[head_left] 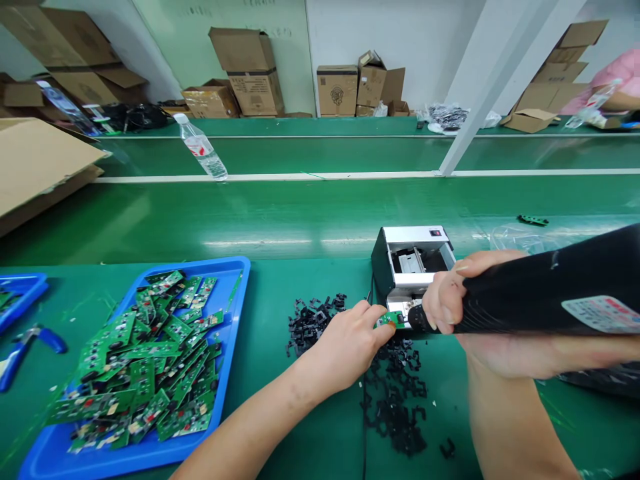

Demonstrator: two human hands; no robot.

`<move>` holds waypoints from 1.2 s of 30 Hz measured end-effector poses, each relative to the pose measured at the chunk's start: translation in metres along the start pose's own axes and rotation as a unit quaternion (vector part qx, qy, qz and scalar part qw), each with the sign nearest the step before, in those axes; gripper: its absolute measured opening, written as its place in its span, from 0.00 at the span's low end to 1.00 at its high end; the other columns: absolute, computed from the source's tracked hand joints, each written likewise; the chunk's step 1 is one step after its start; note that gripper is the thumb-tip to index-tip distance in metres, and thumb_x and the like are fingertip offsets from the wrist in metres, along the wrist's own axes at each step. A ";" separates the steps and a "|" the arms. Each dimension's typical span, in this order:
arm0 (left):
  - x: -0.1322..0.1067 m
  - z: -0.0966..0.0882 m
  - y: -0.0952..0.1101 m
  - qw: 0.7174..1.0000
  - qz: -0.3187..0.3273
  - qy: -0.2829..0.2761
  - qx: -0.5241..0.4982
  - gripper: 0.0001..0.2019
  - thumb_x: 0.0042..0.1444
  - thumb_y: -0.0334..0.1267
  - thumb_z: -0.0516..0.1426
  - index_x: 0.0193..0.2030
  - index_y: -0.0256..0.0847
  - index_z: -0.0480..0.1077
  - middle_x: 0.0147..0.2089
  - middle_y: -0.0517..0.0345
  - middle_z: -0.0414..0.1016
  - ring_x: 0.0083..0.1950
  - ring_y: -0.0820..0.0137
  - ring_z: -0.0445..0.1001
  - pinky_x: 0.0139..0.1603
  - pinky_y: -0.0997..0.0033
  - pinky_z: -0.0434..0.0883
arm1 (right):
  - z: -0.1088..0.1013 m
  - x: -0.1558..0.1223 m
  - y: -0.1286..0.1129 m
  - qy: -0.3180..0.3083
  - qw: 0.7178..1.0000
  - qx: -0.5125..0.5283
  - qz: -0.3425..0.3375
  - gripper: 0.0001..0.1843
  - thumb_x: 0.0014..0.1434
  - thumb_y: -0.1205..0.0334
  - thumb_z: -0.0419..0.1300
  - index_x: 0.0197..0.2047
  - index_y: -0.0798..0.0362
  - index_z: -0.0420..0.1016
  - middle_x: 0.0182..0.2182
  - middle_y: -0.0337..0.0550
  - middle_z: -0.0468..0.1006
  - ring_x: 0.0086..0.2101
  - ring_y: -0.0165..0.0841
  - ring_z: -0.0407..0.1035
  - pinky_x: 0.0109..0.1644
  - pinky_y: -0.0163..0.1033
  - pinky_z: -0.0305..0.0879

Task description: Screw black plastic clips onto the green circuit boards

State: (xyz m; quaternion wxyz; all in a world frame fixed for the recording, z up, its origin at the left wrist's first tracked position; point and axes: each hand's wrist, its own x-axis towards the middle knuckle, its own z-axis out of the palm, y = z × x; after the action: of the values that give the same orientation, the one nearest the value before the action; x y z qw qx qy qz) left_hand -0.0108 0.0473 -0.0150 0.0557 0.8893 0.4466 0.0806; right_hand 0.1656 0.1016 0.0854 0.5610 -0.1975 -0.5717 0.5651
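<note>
right forearm (pixel 515 420) over green workbench (pixel 320 433), cardboard boxes (pixel 250 73) against far wall (pixel 380 33)

The left hand (pixel 345 347) and right hand (pixel 445 300) are bare, with short, pale, unpainted nails; faint creases mark the right hand's knuckles. The left forearm (pixel 250 427) comes in from 7 o'clock and the right forearm (pixel 515 420) from 5 o'clock, both bare and slim to the frame edge. The left forearm has a faint darker blotch toward the wrist.
</note>
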 end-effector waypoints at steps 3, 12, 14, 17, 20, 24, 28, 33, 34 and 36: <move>0.001 0.000 0.000 1.000 0.001 0.007 -0.001 0.09 0.67 0.30 0.54 0.50 0.42 0.71 0.51 0.52 0.71 0.46 0.61 0.69 0.39 0.64 0.74 | -0.001 0.001 0.003 -0.009 1.000 0.004 0.011 0.37 0.46 0.23 0.63 0.30 0.53 0.81 0.16 0.43 0.75 0.13 0.37 0.65 0.13 0.41 0.59; 0.001 0.000 0.000 1.000 -0.004 0.010 -0.003 0.11 0.70 0.32 0.51 0.53 0.44 0.73 0.49 0.51 0.71 0.45 0.63 0.69 0.40 0.64 0.74 | 0.002 -0.001 0.012 -0.036 0.998 0.023 -0.037 0.36 0.49 0.25 0.63 0.36 0.52 0.84 0.17 0.40 0.73 0.13 0.36 0.65 0.12 0.40 0.58; 0.001 0.000 0.000 1.000 -0.003 0.015 -0.003 0.11 0.71 0.32 0.51 0.53 0.44 0.73 0.50 0.51 0.71 0.46 0.63 0.69 0.40 0.64 0.74 | 0.001 -0.001 0.013 -0.043 0.998 0.020 -0.034 0.36 0.48 0.24 0.63 0.36 0.52 0.84 0.18 0.40 0.73 0.13 0.36 0.65 0.12 0.41 0.57; 0.001 0.001 0.000 1.000 0.000 0.019 -0.006 0.12 0.71 0.33 0.50 0.52 0.43 0.73 0.49 0.51 0.72 0.45 0.62 0.69 0.39 0.64 0.75 | 0.000 0.000 0.013 -0.048 0.998 0.014 -0.037 0.34 0.49 0.25 0.64 0.36 0.51 0.84 0.17 0.40 0.73 0.13 0.37 0.66 0.13 0.41 0.58; 0.001 0.002 -0.001 1.000 -0.003 0.020 -0.017 0.12 0.71 0.33 0.49 0.52 0.43 0.73 0.50 0.52 0.73 0.46 0.62 0.71 0.40 0.63 0.76 | -0.003 -0.002 0.009 -0.047 0.999 0.002 -0.008 0.32 0.48 0.27 0.65 0.34 0.50 0.83 0.17 0.40 0.74 0.14 0.37 0.66 0.14 0.42 0.59; 0.001 0.003 -0.006 0.995 -0.001 0.054 -0.079 0.11 0.69 0.31 0.51 0.51 0.41 0.73 0.56 0.50 0.72 0.51 0.62 0.73 0.48 0.61 0.77 | -0.027 -0.010 -0.002 0.088 0.996 -0.003 -0.007 0.36 0.45 0.24 0.65 0.44 0.44 0.82 0.20 0.37 0.75 0.14 0.34 0.63 0.14 0.41 0.57; 0.002 -0.003 -0.010 0.956 -0.015 0.180 -0.231 0.08 0.67 0.31 0.54 0.47 0.40 0.74 0.57 0.49 0.72 0.46 0.69 0.76 0.48 0.67 0.76 | -0.077 -0.020 0.003 0.247 0.968 -0.046 0.020 0.33 0.48 0.26 0.63 0.44 0.44 0.79 0.30 0.42 0.74 0.19 0.33 0.64 0.16 0.41 0.56; 0.004 -0.013 -0.012 0.867 -0.118 0.256 -0.410 0.04 0.63 0.35 0.61 0.42 0.39 0.73 0.36 0.58 0.77 0.32 0.75 0.72 0.33 0.76 0.70 | -0.131 -0.038 0.054 0.328 0.900 -0.207 0.200 0.29 0.45 0.34 0.67 0.40 0.45 0.65 0.33 0.39 0.71 0.23 0.33 0.67 0.20 0.40 0.67; 0.004 -0.014 -0.013 0.846 -0.151 0.248 -0.447 0.06 0.61 0.38 0.62 0.41 0.39 0.72 0.34 0.59 0.76 0.30 0.75 0.70 0.31 0.76 0.68 | -0.137 -0.042 0.067 0.326 0.891 -0.234 0.212 0.30 0.44 0.36 0.68 0.41 0.45 0.63 0.31 0.38 0.71 0.24 0.34 0.68 0.21 0.41 0.68; 0.005 -0.013 -0.017 0.800 -0.201 0.230 -0.517 0.11 0.58 0.42 0.65 0.40 0.39 0.70 0.31 0.61 0.72 0.28 0.76 0.67 0.29 0.76 0.66 | -0.146 -0.048 0.087 0.313 0.874 -0.298 0.220 0.29 0.45 0.39 0.68 0.42 0.46 0.64 0.30 0.39 0.72 0.27 0.39 0.71 0.26 0.47 0.73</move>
State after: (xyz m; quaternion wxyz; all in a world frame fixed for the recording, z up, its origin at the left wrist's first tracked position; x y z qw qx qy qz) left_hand -0.0237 0.0612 -0.0049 0.4175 0.5740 0.5075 0.4886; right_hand 0.2702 0.1466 -0.0495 0.4868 -0.6426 -0.4492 0.3851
